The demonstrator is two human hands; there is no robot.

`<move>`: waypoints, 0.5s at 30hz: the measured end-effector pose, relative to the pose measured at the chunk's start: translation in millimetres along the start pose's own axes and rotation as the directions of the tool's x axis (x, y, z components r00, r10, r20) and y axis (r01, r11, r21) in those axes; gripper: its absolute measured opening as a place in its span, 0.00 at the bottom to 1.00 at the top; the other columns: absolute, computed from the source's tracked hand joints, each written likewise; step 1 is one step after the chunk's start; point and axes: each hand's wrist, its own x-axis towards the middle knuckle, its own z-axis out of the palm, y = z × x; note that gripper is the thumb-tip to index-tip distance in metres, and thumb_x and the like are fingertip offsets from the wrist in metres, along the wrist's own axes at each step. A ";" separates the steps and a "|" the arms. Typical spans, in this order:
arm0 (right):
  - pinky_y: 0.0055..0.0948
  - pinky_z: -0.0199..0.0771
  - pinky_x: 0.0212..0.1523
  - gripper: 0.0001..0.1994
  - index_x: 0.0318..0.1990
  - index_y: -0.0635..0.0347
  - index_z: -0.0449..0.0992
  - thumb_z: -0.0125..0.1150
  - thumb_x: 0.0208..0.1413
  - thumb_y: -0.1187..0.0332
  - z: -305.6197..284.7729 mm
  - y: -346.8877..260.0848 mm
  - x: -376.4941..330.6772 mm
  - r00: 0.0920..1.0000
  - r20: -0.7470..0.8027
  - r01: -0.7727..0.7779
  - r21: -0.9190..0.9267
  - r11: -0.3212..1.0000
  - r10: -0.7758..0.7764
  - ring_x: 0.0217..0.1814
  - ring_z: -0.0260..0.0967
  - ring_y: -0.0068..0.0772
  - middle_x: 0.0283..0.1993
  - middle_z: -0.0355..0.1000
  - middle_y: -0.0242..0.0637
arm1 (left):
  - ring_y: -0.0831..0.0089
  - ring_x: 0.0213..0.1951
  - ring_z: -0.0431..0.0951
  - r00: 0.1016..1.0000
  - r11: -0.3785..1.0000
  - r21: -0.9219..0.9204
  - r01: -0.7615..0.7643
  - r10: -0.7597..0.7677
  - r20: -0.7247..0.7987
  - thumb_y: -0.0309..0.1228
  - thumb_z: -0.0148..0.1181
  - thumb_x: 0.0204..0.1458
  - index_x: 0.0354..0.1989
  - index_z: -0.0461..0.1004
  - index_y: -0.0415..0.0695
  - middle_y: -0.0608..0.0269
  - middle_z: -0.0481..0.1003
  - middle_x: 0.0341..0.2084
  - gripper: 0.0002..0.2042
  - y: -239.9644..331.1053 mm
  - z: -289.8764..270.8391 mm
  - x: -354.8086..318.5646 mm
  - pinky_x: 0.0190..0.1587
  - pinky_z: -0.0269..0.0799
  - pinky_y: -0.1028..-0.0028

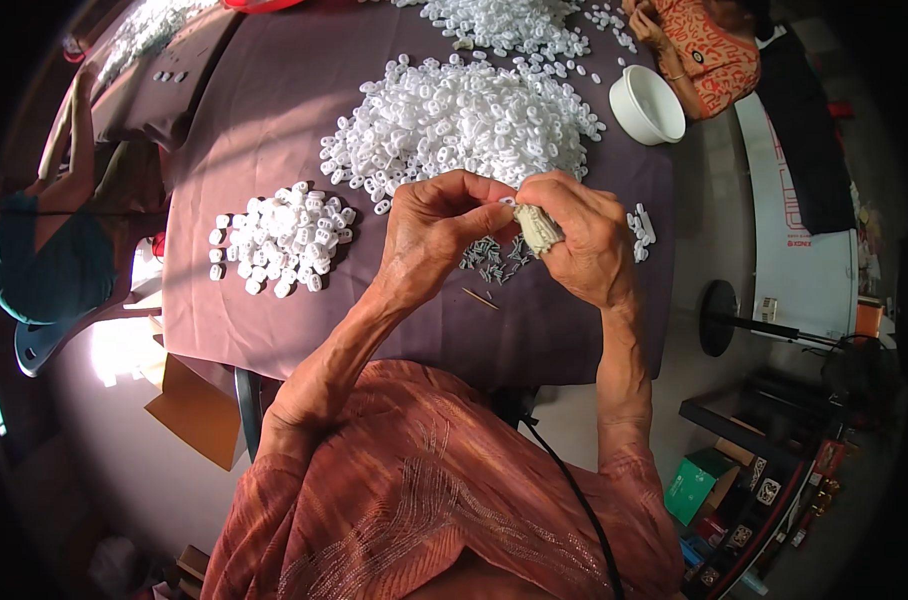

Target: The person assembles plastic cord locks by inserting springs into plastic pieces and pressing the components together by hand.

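Over the near half of the table, my left hand [429, 230] and my right hand [589, 235] meet fingertip to fingertip. Both are closed in a pinch around a small white plastic piece [509, 201], mostly hidden by the fingers. Cream knit cloth [540, 231] covers what seems to be my right thumb. Just below the hands lies a scatter of small grey pointed parts [494, 264], with a thin wooden stick [480, 299] nearer to me. Beyond the hands rises a large heap of white oval plastic pieces [464, 125]. To the left sits a smaller pile of thicker white pieces [286, 235].
A brown cloth [249, 120] covers the table. Several white cylindrical pieces [641, 232] lie at right, below a white tub [649, 105]. Another person in an orange patterned top [709, 55] sits at the far right; a person in teal [49, 260] is at left.
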 end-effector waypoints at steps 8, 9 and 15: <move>0.24 0.69 0.31 0.11 0.34 0.65 0.71 0.52 0.40 0.82 0.5 17.7 0.9 0.993 0.032 -0.121 0.166 0.979 0.117 0.31 0.71 0.30 0.29 0.71 0.38 | 0.73 0.26 0.75 0.995 0.976 -0.205 0.077 -0.088 -0.044 0.24 0.57 0.46 0.31 0.71 0.35 0.58 0.74 0.24 0.06 -12.7 -8.6 7.2 0.32 0.72 0.77; 0.22 0.69 0.32 0.11 0.35 0.65 0.71 0.51 0.41 0.83 1.0 20.0 -0.7 0.983 0.001 -0.179 0.266 0.947 0.186 0.31 0.71 0.27 0.29 0.71 0.37 | 0.73 0.26 0.75 0.995 0.976 -0.204 0.078 -0.088 -0.044 0.24 0.57 0.46 0.31 0.71 0.35 0.58 0.74 0.24 0.06 -13.0 -9.3 7.7 0.32 0.72 0.77; 0.18 0.67 0.33 0.10 0.35 0.65 0.72 0.49 0.44 0.82 10.1 35.9 -10.8 0.959 0.059 -0.279 0.349 0.895 0.276 0.30 0.69 0.20 0.28 0.71 0.34 | 0.72 0.27 0.75 0.993 0.971 -0.230 0.057 -0.080 -0.090 0.25 0.58 0.46 0.32 0.71 0.35 0.59 0.74 0.24 0.07 -14.5 -17.7 12.9 0.34 0.73 0.75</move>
